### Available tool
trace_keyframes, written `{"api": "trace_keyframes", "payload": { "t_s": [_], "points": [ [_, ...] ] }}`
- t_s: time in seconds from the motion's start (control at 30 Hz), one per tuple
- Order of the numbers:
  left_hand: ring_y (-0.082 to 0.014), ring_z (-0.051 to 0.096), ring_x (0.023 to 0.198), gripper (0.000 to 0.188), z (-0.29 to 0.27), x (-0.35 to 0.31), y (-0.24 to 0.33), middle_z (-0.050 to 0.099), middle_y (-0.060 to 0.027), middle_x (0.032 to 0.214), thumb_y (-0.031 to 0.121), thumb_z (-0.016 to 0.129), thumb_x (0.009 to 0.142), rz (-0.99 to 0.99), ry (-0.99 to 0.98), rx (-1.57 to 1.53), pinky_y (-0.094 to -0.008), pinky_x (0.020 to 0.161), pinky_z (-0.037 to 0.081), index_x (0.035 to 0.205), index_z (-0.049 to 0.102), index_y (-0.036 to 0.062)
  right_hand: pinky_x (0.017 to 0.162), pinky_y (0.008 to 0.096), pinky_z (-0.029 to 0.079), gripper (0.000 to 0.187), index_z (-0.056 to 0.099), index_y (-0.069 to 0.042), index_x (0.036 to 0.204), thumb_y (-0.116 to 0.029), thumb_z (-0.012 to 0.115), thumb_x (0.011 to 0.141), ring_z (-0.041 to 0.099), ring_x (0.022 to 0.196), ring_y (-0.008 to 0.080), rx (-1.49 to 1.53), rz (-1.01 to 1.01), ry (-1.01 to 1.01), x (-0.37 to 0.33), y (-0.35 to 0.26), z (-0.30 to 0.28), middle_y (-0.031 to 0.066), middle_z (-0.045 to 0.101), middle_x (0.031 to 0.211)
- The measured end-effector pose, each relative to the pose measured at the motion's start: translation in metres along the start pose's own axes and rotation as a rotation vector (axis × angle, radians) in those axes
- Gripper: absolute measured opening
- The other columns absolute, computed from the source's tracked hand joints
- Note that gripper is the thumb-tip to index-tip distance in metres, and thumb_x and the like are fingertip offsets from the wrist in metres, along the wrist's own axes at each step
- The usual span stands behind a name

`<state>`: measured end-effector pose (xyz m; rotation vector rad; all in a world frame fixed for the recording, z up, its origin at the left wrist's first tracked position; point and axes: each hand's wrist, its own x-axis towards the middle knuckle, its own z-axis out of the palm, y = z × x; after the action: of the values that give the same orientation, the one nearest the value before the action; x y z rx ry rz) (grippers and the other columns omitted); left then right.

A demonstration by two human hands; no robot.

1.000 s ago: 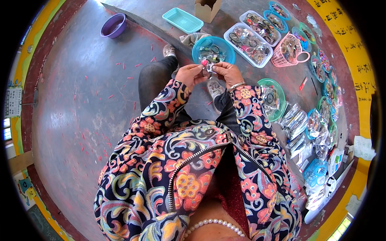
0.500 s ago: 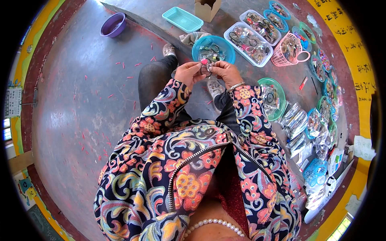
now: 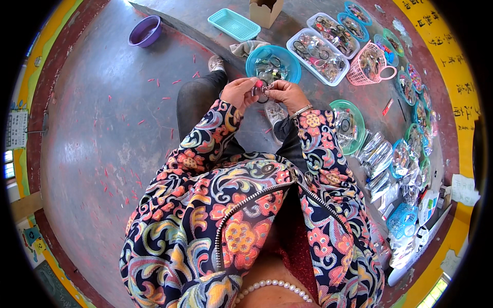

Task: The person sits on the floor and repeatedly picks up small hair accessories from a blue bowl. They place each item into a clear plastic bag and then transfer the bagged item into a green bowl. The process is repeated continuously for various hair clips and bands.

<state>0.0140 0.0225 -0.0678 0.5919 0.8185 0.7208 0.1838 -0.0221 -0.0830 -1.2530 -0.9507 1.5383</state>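
In front of my knees my two hands meet over a small dark ring [image 3: 262,99] with a bright pink piece [image 3: 259,83] on it; its exact kind is too small to make out. My left hand [image 3: 238,94] pinches it by the pink piece. From the other side my right hand [image 3: 288,96], with a band at the wrist, closes thumb and fingers on the ring. Just beyond them stands a round blue basin [image 3: 248,64] holding several clear packets with dark rings. Beside my right forearm is a green basin [image 3: 359,114] with similar packets.
White trays [image 3: 328,79] and a pink basket [image 3: 358,78] hold more packets at the far right. Silvery packets [image 3: 374,154] lie right of me. A turquoise basket [image 3: 233,24], cardboard box [image 3: 267,13] and purple basin [image 3: 145,32] stand farther off. Red scraps dot the floor [image 3: 102,154].
Both hands remain together at the ring. My right fingers have shifted slightly, and the ring and pink piece have turned a little between the hands.
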Motion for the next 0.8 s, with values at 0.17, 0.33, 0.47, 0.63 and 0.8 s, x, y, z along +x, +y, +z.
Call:
{"api": "trace_keyframes", "payload": {
  "t_s": [0.17,0.33,0.47,0.63,0.8],
  "points": [
    [-0.0087,0.054,0.059,0.017,0.0,0.002,-0.005,0.058,-0.0041,0.072,0.014,0.058,0.08,0.059,0.105,-0.032,-0.0186,0.049,0.048,0.084,0.057,-0.0019,0.054,0.019,0.035,0.01,0.059,-0.006,0.078,-0.011,0.065,0.073,0.045,0.06,0.0048,-0.025,0.017,0.009,0.0,-0.002,0.001,-0.0039,0.054,0.068],
    [-0.0064,0.051,0.054,0.014,0.007,-0.001,-0.01,0.056,-0.001,0.068,0.015,0.058,0.08,0.105,0.189,-0.072,-0.0174,0.047,0.046,0.082,0.058,0.0014,0.054,0.0188,0.035,0.01,0.059,-0.006,0.079,-0.012,0.065,0.073,0.045,0.06,0.0046,-0.043,0.022,0.023,0.001,-0.002,0.001,-0.0041,0.054,0.068],
    [-0.0053,0.048,0.052,0.014,0.007,-0.001,-0.013,0.054,0.0006,0.066,0.016,0.057,0.081,0.126,0.209,-0.124,-0.0178,0.045,0.042,0.083,0.059,0.0024,0.054,0.0188,0.035,0.011,0.059,-0.006,0.079,-0.012,0.065,0.073,0.045,0.059,0.0046,-0.056,0.026,0.029,-0.001,-0.005,0.003,-0.0041,0.054,0.068],
    [-0.0063,0.043,0.048,0.022,-0.001,0.007,-0.016,0.055,0.0004,0.067,0.022,0.058,0.08,0.125,0.174,0.04,-0.0191,0.043,0.034,0.087,0.059,0.0015,0.054,0.0186,0.036,0.01,0.06,-0.006,0.08,-0.012,0.065,0.073,0.045,0.057,0.0043,-0.032,0.028,0.033,0.0,-0.002,0.003,-0.0041,0.054,0.067],
    [-0.0054,0.044,0.056,0.029,-0.004,0.008,-0.003,0.056,0.0018,0.071,0.031,0.056,0.08,-0.033,0.065,0.244,-0.0189,0.048,0.035,0.092,0.06,0.0043,0.054,0.0179,0.037,0.01,0.06,-0.006,0.081,-0.013,0.064,0.074,0.046,0.056,0.0037,0.114,0.083,0.044,-0.001,0.001,-0.005,-0.0035,0.055,0.067]
  ]
}}
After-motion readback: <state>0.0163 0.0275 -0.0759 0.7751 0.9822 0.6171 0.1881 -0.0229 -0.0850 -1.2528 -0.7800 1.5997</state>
